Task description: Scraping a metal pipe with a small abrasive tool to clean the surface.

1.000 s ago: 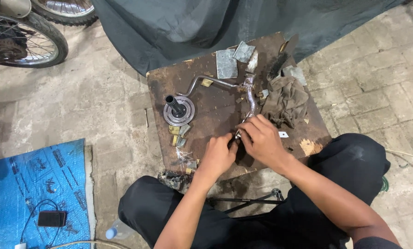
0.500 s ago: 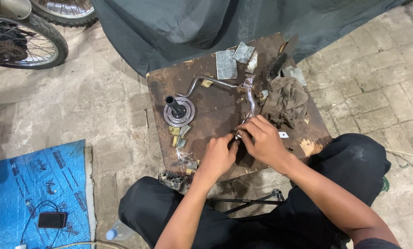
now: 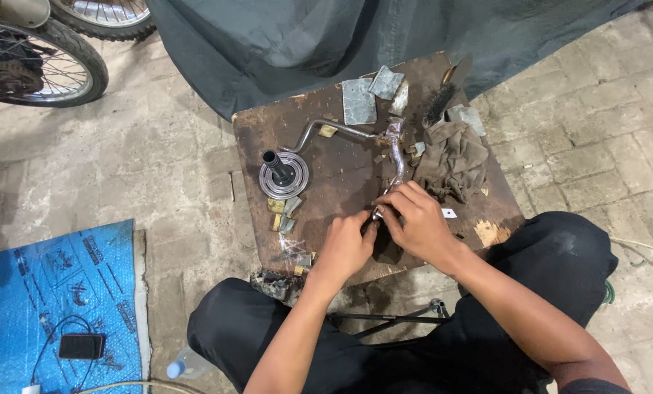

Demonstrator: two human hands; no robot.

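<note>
We are seated at a low, rusty work board [image 3: 319, 138], both hands together at its near edge. Our left hand [image 3: 344, 248] and right hand [image 3: 417, 222] pinch closed around the near end of a bent metal rod [image 3: 398, 157], fingertips meeting where a small fitting seems to sit; what exactly they grip is hidden. We judge this a fiddly fitting step at the rod's tip; any further move needs a steady hold and fine finger work. Beyond, the rod curves away past a crumpled rag [image 3: 454, 160]; a coiled disc with a black post [image 3: 282, 174] stands to the left, sandpaper scraps [image 3: 359, 101] farther back.
</note>
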